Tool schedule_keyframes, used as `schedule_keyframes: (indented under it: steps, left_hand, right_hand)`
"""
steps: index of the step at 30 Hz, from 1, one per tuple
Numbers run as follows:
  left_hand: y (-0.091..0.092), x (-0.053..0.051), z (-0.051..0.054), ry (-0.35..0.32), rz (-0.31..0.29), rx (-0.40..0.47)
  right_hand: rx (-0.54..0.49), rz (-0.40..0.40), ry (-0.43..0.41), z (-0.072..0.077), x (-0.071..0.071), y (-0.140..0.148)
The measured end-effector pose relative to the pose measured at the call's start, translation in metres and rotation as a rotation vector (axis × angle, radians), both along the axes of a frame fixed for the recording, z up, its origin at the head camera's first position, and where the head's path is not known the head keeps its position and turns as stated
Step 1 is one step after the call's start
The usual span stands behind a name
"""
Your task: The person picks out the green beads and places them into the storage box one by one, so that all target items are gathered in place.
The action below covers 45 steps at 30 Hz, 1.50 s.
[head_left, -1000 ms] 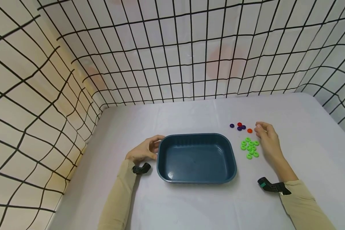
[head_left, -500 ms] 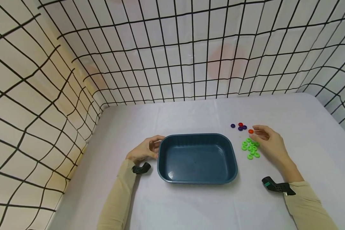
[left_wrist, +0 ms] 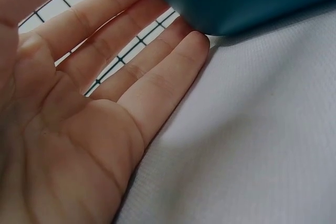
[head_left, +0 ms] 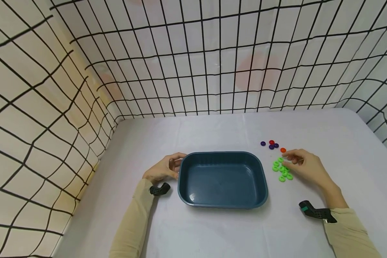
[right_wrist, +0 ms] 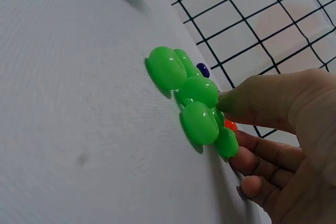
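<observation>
Beside the blue tray (head_left: 223, 207), my left hand (head_left: 162, 168) rests on the table with its fingers at the tray's left wall. In the left wrist view the fingers of that hand (left_wrist: 105, 77) are nearly straight and touch the tray's corner (left_wrist: 226, 9). My right hand (head_left: 309, 168) reaches over the right edge of a cluster of green rings (head_left: 275, 168), thumb and forefinger apart. In the right wrist view its thumb and fingers (right_wrist: 278, 129) are around the far green pieces (right_wrist: 227, 142); whether they touch is partly hidden.
An orange piece (head_left: 283, 150) lies just beyond the green cluster. Farther back are a red piece (head_left: 272, 142) and several purple ones (head_left: 263, 143). Black netting (head_left: 206, 75) over white sheeting borders the table (head_left: 213, 132) at the back and sides.
My right hand has come nearer and slightly right, from beside the orange piece down to the green rings, thumb and fingers spread. The left hand still rests at the tray.
</observation>
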<state>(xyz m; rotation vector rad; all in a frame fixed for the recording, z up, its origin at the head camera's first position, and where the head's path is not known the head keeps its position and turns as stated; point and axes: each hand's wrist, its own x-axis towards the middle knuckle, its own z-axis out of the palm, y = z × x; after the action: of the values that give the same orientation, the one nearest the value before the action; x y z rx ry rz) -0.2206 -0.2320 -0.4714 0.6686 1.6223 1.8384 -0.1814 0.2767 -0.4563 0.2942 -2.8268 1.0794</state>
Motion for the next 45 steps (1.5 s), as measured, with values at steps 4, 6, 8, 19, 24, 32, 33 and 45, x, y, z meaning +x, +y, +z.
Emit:
schedule_keyframes:
  steps: [4,6,8,19,24,32,33,45]
  left_hand:
    - [0.001,0.001,-0.001,0.003,0.000,-0.008]
    - [0.001,0.001,-0.001,0.006,-0.001,-0.016]
    - [0.000,0.002,-0.002,0.009,-0.005,-0.019]
    - [0.001,0.003,-0.002,0.007,0.002,-0.032]
    - [0.001,0.002,-0.003,0.005,-0.005,-0.027]
    - [0.002,0.002,-0.005,0.012,-0.021,-0.023]
    - [0.002,0.002,-0.005,0.015,-0.023,-0.023]
    - [0.001,0.001,-0.002,0.035,-0.010,-0.041]
  right_hand:
    - [0.004,0.009,0.018,-0.002,0.001,0.000]
    - [0.018,0.012,0.026,-0.004,0.002,0.000]
    - [0.030,0.019,0.030,-0.005,0.002,-0.001]
    - [-0.010,-0.017,-0.018,-0.005,0.003,-0.003]
    - [-0.081,-0.086,-0.046,-0.008,0.005,-0.001]
    - [-0.206,-0.140,-0.130,-0.005,0.007,0.000]
    - [-0.224,-0.138,-0.133,-0.003,0.007,-0.001]
    - [-0.453,0.016,-0.105,0.030,-0.005,-0.030]
